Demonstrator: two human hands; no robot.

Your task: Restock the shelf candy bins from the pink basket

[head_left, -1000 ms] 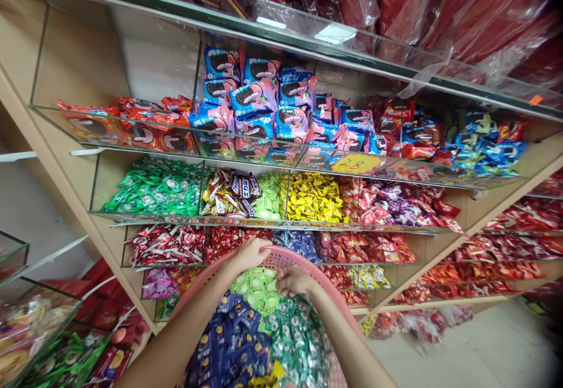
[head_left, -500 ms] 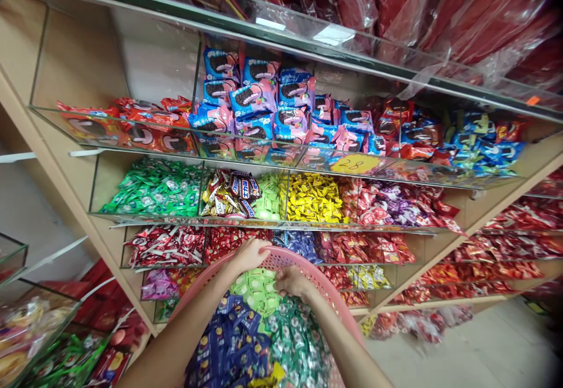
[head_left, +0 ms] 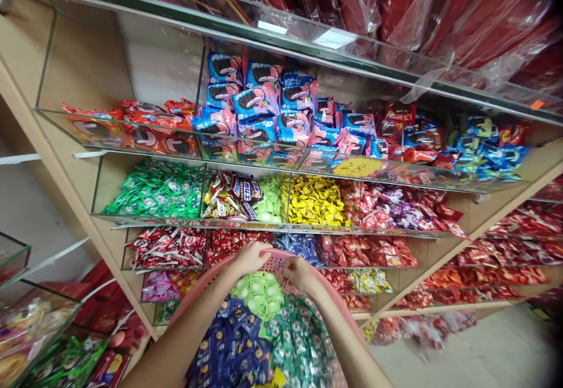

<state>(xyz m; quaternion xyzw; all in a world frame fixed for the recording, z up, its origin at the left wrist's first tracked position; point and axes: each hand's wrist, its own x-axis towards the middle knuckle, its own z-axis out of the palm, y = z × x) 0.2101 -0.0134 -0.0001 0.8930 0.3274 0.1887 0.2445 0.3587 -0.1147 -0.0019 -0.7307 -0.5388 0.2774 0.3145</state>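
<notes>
1. Far left on the wooden shelving (head_left: 88,60): one big pile of green-wrapped candies (head_left: 153,191), way too many to count.
2. One pink perforated basket (head_left: 338,303), low in the middle in front of that. Four wrapper colors inside, left to right: navy packets (head_left: 233,341), lime-green packets (head_left: 257,297), some yellow packets (head_left: 279,377), dark-green candies (head_left: 301,341). All heaped, so no piece count.
3. Two hands, both bare. Left hand (head_left: 251,259) is gripping the far rim.
4. Right hand (head_left: 298,274) has its fingers curled by the far rim; honestly can't tell if anything's in there.
5. Readable stuff: Snickers bars (head_left: 244,189) say "SNICKERS" (overlapping, can't count); blue-and-pink cookie packs (head_left: 255,99), Chinese lettering too small for me; one yellow price tag (head_left: 357,166), handwritten "28".
</notes>
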